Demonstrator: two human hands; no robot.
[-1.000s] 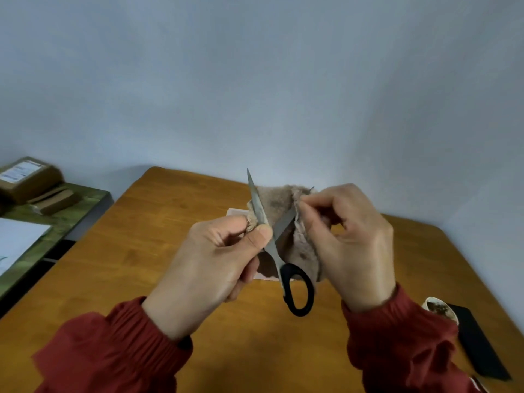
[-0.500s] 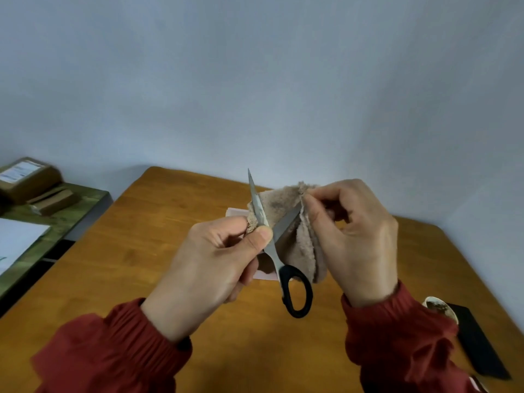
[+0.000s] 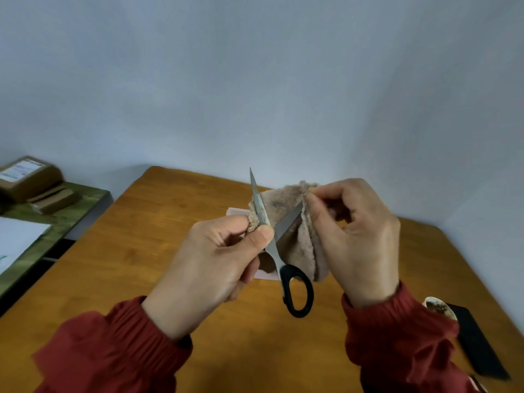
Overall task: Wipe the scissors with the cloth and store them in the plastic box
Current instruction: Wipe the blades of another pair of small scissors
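Currently I see the black-handled scissors [image 3: 277, 260] held up over the wooden table [image 3: 147, 251], blades spread, tips pointing up. The left hand [image 3: 209, 265] pinches one blade between thumb and forefinger. The right hand [image 3: 357, 236] pinches the tan fleecy cloth [image 3: 283, 205] folded over the other blade. A pale pink plastic box [image 3: 265, 275] lies behind them on the table, mostly hidden.

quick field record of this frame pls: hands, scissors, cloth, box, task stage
scissors: held above table, blades apart, tips up, black handle down
cloth: tan, fuzzy, folded over one blade
left hand: pinches the bare blade
right hand: pinches cloth onto the other blade
box: pale pink item on table behind hands, mostly hidden
stage: wiping; not stored
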